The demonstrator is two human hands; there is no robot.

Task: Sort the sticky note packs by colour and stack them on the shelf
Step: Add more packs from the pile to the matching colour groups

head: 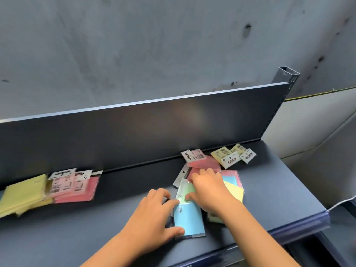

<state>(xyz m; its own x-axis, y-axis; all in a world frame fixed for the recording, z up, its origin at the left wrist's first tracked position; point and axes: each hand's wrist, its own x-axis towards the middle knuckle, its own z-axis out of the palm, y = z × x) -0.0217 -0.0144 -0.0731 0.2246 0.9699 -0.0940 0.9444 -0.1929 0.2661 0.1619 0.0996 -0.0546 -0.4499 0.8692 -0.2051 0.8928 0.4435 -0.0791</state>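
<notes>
A mixed heap of sticky note packs lies on the dark shelf right of centre. My left hand grips the left edge of a blue pack at the heap's front, thumb under its lower corner. My right hand rests on the heap, fingers spread over a red pack and thumb on a green pack. A yellow pack and a pink-and-blue pack stick out to its right. At far left lie a yellow stack and a pink stack.
Three pale yellow packs lie by the back panel at the right. The shelf's front edge carries a clear price rail. A white cable hangs off the right. A concrete wall rises behind.
</notes>
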